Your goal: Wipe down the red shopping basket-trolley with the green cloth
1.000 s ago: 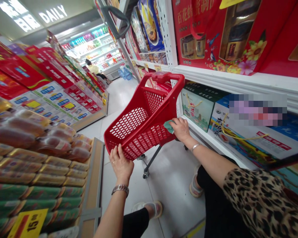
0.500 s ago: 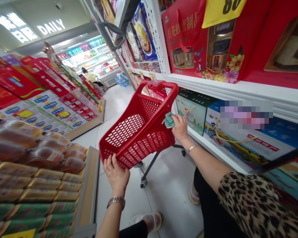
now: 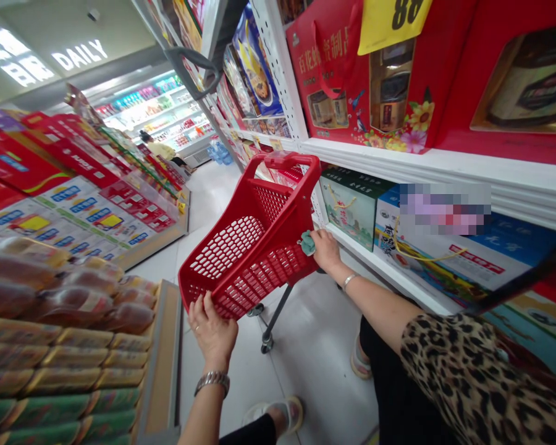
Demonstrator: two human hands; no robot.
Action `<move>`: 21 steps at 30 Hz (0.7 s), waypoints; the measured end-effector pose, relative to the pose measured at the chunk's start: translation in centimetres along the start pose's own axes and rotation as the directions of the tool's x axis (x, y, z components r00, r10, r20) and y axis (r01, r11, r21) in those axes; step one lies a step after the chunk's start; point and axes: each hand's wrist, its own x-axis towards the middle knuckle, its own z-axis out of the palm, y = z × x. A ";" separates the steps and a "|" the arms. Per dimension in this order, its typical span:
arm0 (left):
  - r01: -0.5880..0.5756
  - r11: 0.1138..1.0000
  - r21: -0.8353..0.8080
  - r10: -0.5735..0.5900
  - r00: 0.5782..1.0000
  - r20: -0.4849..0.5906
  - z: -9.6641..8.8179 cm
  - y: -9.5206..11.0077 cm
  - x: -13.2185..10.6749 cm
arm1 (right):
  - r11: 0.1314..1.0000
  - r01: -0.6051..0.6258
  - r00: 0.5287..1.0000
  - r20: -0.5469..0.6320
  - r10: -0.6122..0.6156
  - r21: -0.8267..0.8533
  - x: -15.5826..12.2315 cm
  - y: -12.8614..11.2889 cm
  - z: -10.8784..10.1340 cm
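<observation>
The right hand (image 3: 327, 250) pinches a green cloth (image 3: 308, 243) against the red shopping cart (image 3: 278, 238) — apparently wiping its outer side. The cart lies ahead of both hands, its handle (image 3: 290, 162) beyond the right one. The left hand (image 3: 213, 327) grips the near corner, fingers over the rim, seemingly bracing it. The next stroke would call for light pressure along the slotted side, with that corner steadied. Right of the right hand stand shelved gift boxes (image 3: 352, 213); left of the left hand, bottles (image 3: 81, 303).
</observation>
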 end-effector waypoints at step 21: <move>-0.061 0.998 -0.028 0.061 0.998 0.009 -1.3 -4.8 -0.1 | 0.877 0.479 0.760 -0.516 -0.396 0.031 -0.1 -1.2 -3.2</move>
